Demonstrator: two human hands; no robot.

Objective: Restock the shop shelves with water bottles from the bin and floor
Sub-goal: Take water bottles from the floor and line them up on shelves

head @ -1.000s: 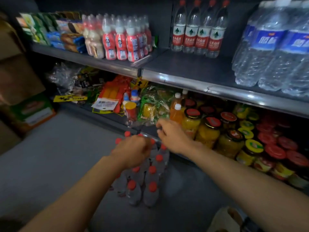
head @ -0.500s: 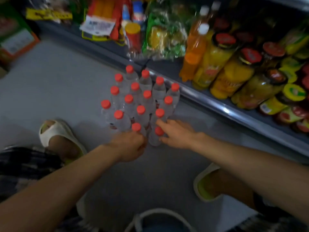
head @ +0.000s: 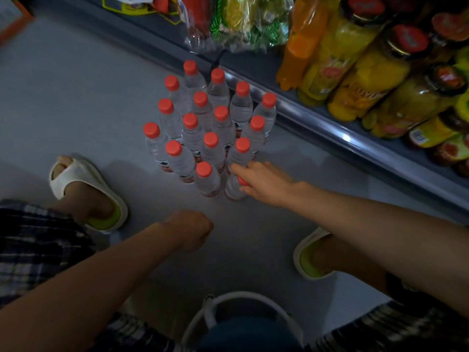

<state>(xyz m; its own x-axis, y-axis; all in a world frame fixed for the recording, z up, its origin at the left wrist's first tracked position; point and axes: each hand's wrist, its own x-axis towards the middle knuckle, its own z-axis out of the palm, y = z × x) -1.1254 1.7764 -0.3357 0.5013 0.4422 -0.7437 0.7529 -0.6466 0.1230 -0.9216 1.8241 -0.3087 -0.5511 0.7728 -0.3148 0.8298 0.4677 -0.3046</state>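
Right hand [head: 264, 184] seemingly on bottle [head: 234, 188]

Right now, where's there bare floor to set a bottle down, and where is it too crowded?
Bare floor lies left of the water bottles, beyond the left slipper, and between the left hand and right slipper. The cluster itself is tight, with the right hand on its nearest bottle. The jar shelf is packed.

Right hand [head: 264, 182] hides nearest bottle [head: 232, 190] cap; bin [head: 243, 323] cut off by bottom edge.
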